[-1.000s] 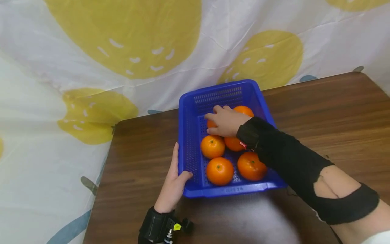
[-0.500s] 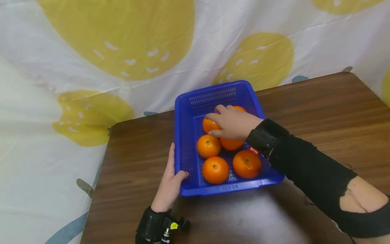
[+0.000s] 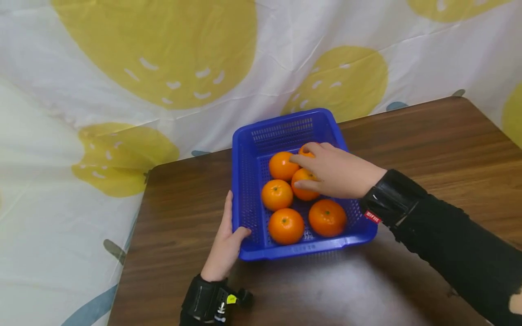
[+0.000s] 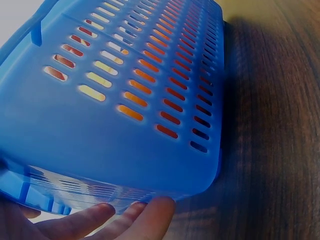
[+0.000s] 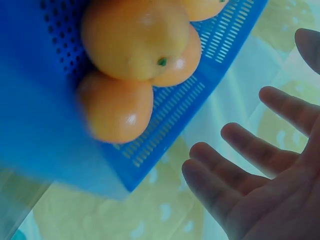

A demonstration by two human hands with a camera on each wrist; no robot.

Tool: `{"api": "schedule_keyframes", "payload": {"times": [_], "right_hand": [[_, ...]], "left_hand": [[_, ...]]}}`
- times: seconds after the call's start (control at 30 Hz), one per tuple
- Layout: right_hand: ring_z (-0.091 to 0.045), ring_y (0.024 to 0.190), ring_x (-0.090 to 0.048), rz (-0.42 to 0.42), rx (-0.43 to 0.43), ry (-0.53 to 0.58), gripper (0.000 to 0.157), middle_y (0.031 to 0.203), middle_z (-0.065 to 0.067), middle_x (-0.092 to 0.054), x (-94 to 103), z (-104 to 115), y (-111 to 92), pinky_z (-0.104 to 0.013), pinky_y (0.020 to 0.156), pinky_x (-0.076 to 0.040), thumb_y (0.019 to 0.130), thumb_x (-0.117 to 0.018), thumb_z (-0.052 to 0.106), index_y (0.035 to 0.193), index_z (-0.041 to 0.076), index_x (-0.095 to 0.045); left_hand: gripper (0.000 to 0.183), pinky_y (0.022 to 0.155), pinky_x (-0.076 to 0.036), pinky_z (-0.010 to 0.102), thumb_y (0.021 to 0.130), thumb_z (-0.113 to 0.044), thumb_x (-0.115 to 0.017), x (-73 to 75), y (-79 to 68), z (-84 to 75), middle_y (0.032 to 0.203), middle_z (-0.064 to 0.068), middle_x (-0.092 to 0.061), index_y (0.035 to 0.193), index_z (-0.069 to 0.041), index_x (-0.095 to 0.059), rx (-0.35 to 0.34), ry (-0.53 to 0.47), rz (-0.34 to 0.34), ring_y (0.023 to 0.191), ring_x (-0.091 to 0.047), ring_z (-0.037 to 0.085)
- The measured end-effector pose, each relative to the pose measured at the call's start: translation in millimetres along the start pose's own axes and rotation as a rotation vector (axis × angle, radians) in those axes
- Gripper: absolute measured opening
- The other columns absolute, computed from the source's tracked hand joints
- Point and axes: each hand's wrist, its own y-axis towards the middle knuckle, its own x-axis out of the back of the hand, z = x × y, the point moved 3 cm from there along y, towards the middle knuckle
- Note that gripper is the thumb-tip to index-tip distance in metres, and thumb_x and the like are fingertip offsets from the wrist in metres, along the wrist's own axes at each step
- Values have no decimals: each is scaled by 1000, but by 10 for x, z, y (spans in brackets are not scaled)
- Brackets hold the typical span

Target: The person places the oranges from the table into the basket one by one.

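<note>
A blue plastic basket [image 3: 302, 249] with slotted walls holds several oranges [image 3: 286, 226] in its middle and front part. At the basket's near left corner my left hand [image 3: 222, 253] grips the rim, thumb over the edge and fingers along the outer side. Fingertips [image 4: 155, 215] show beneath the basket's corner in the left wrist view. Over the right half of the basket hovers my right hand [image 3: 344, 174], with fingers spread and nothing held. It hides part of the back right orange [image 3: 306, 149] and overlaps the middle one [image 3: 305, 192].
The basket stands on a brown wooden table [image 3: 420, 149], near its back edge. Behind the table hangs a white cloth [image 3: 293, 40] with large yellow fruit shapes. Black straps with devices [image 3: 205, 299] sit on both wrists.
My right hand has drawn back to the right, off the back left orange, which now shows more fully. My left hand keeps its grip on the basket. The head view has shifted slightly.
</note>
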Motion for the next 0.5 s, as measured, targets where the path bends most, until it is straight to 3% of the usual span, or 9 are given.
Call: {"api": "schedule_keyframes", "payload": {"times": [0.17, 0.23, 0.37, 0.5], "right_hand": [[-27, 116, -40, -61, 18, 4, 61, 133, -13, -44, 34, -48, -231, -50, 98, -40, 88, -46, 54, 138, 19, -43], [-24, 115, -40, -94, 34, -18, 64, 131, -11, -46, 35, -64, -323, -48, 98, -41, 87, -45, 57, 138, 19, -43], [-23, 113, -41, -190, 93, -75, 63, 125, -9, -50, 20, -83, -493, -47, 97, -41, 86, -47, 56, 134, 14, -48], [-28, 122, -38, -261, 126, -113, 61, 130, -12, -49, -21, -94, -666, -52, 100, -37, 87, -50, 51, 135, 13, -47]], "left_hand": [[84, 106, -27, 55, 87, -1, -43, 29, 20, -15, 154, -10, -10, 145, -46, -2, -1, 55, -2, 127, -32, 22], [84, 103, -31, 55, 87, -1, -44, 34, -1, -98, 154, -6, -13, 146, -41, -1, 15, 103, -4, 124, -36, 25], [83, 100, -35, 56, 85, -6, -48, 76, 3, -141, 154, 2, -15, 148, -33, 0, -4, 283, -13, 121, -38, 28], [83, 101, -32, 59, 84, -12, -52, 120, 29, -104, 155, 2, -10, 149, -30, -3, -73, 475, -33, 129, -28, 26]]}}
